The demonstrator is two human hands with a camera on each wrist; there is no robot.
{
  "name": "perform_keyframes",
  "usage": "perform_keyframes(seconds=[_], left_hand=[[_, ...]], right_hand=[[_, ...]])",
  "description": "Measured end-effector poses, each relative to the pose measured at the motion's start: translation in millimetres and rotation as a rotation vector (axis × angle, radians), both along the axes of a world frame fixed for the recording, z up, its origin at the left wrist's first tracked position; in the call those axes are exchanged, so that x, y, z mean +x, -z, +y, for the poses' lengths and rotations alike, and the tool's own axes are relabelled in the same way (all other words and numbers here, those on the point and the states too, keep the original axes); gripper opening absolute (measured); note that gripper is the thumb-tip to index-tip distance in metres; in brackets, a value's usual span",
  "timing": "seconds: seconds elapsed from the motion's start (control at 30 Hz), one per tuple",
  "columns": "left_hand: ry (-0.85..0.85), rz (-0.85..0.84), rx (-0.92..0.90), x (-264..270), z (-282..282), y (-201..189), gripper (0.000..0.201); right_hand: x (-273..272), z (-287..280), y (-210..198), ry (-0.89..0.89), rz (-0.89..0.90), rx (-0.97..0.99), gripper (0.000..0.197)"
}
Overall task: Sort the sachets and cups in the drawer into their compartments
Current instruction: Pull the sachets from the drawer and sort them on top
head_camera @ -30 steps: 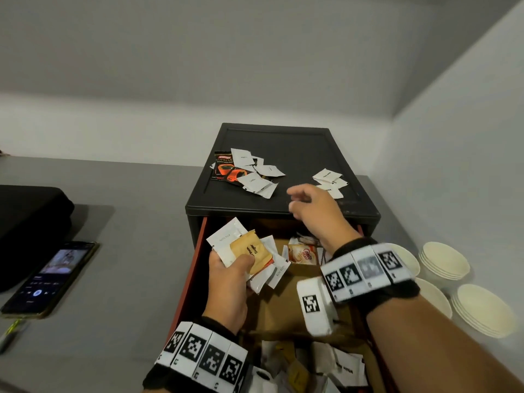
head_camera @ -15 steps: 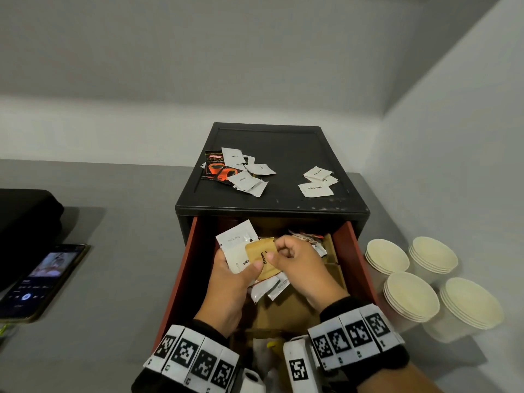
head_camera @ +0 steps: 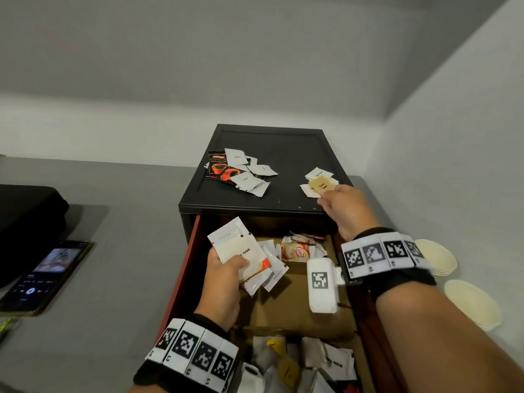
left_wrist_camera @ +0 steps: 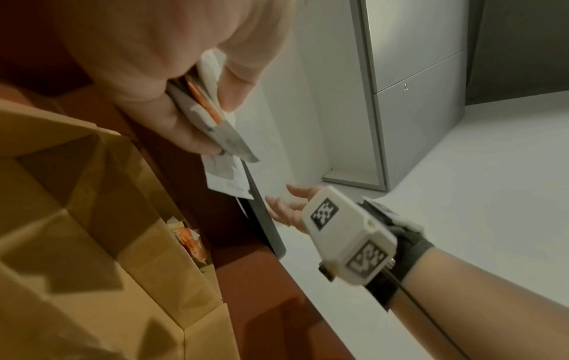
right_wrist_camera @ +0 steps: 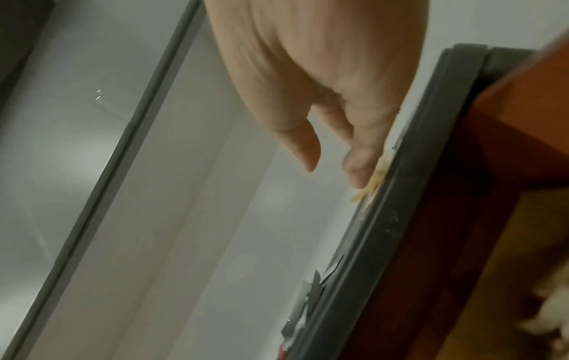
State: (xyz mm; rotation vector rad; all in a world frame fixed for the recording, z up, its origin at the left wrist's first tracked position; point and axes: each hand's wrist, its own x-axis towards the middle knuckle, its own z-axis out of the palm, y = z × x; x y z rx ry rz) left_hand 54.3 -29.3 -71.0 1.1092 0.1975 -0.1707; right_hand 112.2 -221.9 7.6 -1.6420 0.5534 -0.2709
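My left hand (head_camera: 231, 269) grips a fanned stack of sachets (head_camera: 241, 248) above the open red drawer (head_camera: 185, 276); the left wrist view shows the same stack of sachets (left_wrist_camera: 215, 126) pinched between thumb and fingers. My right hand (head_camera: 329, 198) reaches onto the black cabinet top (head_camera: 286, 154). Its straight fingertips (right_wrist_camera: 360, 170) rest on a tan sachet (head_camera: 321, 183), which lies on a small pile of white sachets (head_camera: 317, 173). A second pile of white and black-orange sachets (head_camera: 241, 174) lies on the cabinet's left side. More sachets (head_camera: 296, 251) sit in the drawer's far compartment.
Cardboard dividers (head_camera: 286, 304) split the drawer, and loose sachets (head_camera: 331, 361) fill its near end. Stacks of paper cups (head_camera: 470, 304) stand on the grey counter to the right, against the wall. A phone (head_camera: 48, 275) and a black case (head_camera: 25, 222) lie to the left.
My right hand took the tan sachet off the stack in my left hand and carried it up to the right pile on the cabinet top. The left hand stayed over the drawer.
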Motion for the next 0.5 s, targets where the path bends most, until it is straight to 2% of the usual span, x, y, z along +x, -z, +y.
perform_keyframes(seconds=[0.1, 0.23, 0.3, 0.37, 0.43, 0.5], left_hand=[[0.015, -0.005, 0.017, 0, 1, 0, 0.048], [0.053, -0.051, 0.046, 0, -2, 1, 0.051], [0.065, -0.079, 0.078, -1, -3, 3, 0.051], [0.084, -0.105, 0.121, -1, -4, 6, 0.053], [0.091, -0.104, 0.124, 0, -4, 8, 0.055], [0.091, -0.089, 0.091, 1, -3, 8, 0.057]], right_hand=[[-19, 9, 7, -0.075, 0.025, -0.227, 0.036], [-53, 45, 28, -0.465, 0.073, -0.349, 0.028], [-56, 58, 42, -0.581, 0.097, -0.453, 0.030], [-55, 64, 49, -0.585, 0.084, -0.518, 0.020], [-53, 63, 48, -0.556, 0.053, -0.502, 0.009], [-51, 59, 42, -0.530, 0.026, -0.427, 0.018]])
